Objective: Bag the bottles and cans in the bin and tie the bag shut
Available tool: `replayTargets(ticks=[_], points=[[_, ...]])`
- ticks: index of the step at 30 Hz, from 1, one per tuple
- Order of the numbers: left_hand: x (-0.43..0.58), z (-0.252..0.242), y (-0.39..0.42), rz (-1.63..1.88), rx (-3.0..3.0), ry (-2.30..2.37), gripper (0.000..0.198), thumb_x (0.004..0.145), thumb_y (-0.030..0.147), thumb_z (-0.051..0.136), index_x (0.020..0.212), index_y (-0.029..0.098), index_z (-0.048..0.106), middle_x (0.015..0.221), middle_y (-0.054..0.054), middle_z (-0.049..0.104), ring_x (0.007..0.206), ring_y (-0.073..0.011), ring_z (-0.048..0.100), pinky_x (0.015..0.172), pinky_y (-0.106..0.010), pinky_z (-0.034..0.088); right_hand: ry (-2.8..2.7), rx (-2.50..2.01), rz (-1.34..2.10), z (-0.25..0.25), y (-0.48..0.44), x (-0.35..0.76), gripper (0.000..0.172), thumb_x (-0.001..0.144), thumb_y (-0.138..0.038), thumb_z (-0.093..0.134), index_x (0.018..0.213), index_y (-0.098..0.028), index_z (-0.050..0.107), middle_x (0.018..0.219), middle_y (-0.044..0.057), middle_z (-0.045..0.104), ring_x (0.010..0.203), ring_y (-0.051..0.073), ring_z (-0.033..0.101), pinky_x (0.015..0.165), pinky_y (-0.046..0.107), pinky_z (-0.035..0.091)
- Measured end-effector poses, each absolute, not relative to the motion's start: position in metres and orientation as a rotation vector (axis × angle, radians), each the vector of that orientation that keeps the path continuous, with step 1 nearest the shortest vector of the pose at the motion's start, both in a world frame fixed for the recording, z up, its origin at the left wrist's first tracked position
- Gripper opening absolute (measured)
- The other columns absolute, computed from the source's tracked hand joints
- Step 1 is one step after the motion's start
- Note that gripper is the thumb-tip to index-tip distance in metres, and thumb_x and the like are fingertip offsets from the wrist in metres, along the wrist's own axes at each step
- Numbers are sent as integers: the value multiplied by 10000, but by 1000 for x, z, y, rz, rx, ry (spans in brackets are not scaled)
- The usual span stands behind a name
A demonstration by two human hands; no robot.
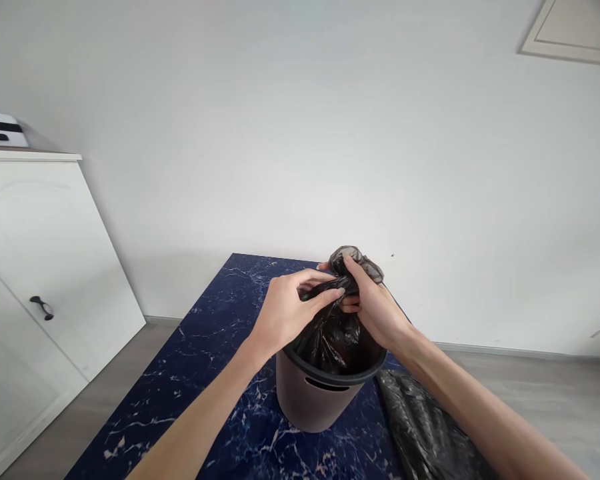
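Observation:
A black plastic garbage bag (337, 337) bunches up out of a round trash can (315, 400) with a dark rim and a slot handle. My left hand (293, 303) pinches the twisted neck of the bag between thumb and fingers. Just to its right, my right hand (373, 303) is closed around the same neck, its thumb pressing near the top. Loose, see-through folds of the bag puff out above both hands. The lower part of the bag is hidden inside the can.
Under the can is a blue marble-patterned table (180, 387). Another black plastic bag (430, 433) lies flat at its right edge, partly behind my right forearm. A white cabinet (40, 267) with a dark handle stands left; a white wall (300, 147) rises behind the table.

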State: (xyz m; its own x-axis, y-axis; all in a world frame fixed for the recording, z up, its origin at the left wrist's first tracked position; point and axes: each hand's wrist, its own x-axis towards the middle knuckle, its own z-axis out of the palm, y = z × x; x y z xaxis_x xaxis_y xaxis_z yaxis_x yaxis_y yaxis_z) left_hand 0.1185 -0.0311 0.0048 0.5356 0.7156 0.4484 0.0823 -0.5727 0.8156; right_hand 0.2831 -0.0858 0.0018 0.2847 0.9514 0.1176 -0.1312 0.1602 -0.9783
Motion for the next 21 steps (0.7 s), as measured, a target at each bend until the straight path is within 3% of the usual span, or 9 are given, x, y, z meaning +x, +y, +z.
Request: replayTargets(ticks=[4,7,11,14,18,21], points=[[118,3,-31,1047,1939,621,196,955,431,777,971,242,827,1043,-73,849,1006,-296,804,944,-414,630,-983,-1065,1023,6,-89,287,474,884,-697,715,999,-237,728,791,-9,584,597,120,286,538,297,228],[116,1,-28,1030,1920,589,205,1009,425,710,981,232,773,1017,-65,835,987,-268,798,891,-361,609,-992,-925,1164,9,-93,296,393,917,-630,659,889,-239,645,781,-4,473,652,153,310,567,308,296],[114,0,-24,934,1778,487,258,1069,470,623,1001,221,633,936,-58,809,883,-226,790,861,-355,598,-856,-781,1330,5,-94,309,318,874,-421,697,737,-252,466,785,-8,357,686,167,312,610,321,370],[113,1,-22,919,1663,396,276,1079,472,611,963,230,545,837,-6,755,780,-179,759,859,-345,588,-858,-798,1263,-3,-93,315,374,879,-325,791,734,-241,457,807,-15,365,681,149,297,607,305,362],[115,3,-22,935,1579,332,320,1070,497,622,936,245,477,718,80,600,619,-111,641,877,-346,576,-1018,-845,1173,-5,-95,316,455,900,-451,862,732,-223,505,788,-21,437,660,129,312,594,308,333],[118,2,-25,934,1599,334,312,1082,498,596,948,252,459,689,100,506,550,-88,521,820,-333,557,-1161,-960,1176,-2,-94,313,459,930,-582,795,755,-206,599,724,-11,518,641,130,406,635,329,364]])
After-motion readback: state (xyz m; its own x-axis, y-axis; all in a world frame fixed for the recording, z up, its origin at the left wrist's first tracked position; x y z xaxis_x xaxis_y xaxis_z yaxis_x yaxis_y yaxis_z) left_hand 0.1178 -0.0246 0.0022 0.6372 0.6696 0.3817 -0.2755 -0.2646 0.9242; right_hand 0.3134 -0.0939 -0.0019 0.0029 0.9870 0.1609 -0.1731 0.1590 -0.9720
